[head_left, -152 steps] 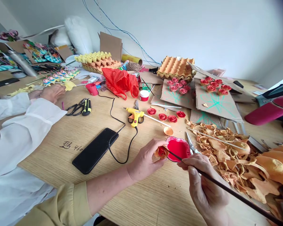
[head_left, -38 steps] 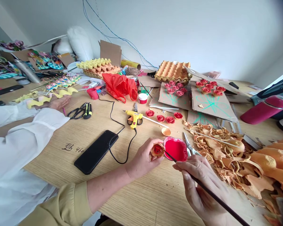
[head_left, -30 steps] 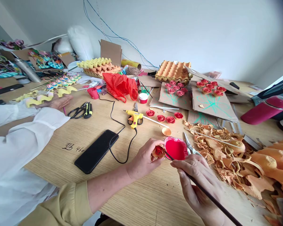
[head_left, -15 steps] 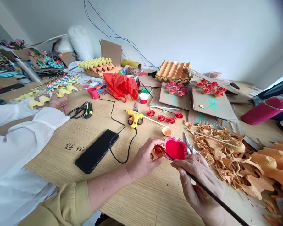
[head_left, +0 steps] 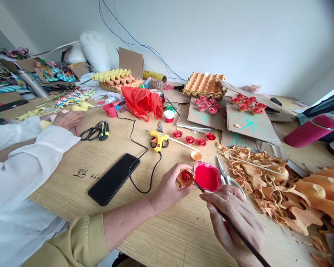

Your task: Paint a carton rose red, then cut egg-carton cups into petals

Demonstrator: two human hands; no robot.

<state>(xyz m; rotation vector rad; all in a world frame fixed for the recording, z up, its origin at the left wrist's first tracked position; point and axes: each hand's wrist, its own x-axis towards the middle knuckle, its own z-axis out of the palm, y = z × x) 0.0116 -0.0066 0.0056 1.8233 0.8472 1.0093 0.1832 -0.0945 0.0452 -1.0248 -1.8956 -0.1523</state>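
Between the thumb and fingers of my left hand (head_left: pixel 172 185) is a paper rose (head_left: pixel 186 178), red in the middle with bare orange outer petals. My right hand (head_left: pixel 235 218) grips a dark-handled paintbrush (head_left: pixel 239 231), and its tip touches the right side of the rose. A dish of red paint (head_left: pixel 207 177) sits just behind the brush. Scissors (head_left: pixel 228 176) lie to the right of the dish, partly behind my right hand. Beyond the dish are an orange cup piece (head_left: pixel 196 155) and several red painted roses (head_left: pixel 189 140).
A yellow glue gun (head_left: pixel 159 140) and a black phone (head_left: pixel 114 178) lie left of centre. Orange egg-carton scraps (head_left: pixel 267 185) are heaped on the right, near a red bottle (head_left: pixel 313 129). Finished roses stand on cardboard (head_left: pixel 247 126). A co-worker's white sleeve (head_left: pixel 50 148) reaches in from the left.
The brush and my right hand have shifted slightly left, keeping the tip at the rose. My left hand stays almost in place. The co-worker's hand has moved a little.
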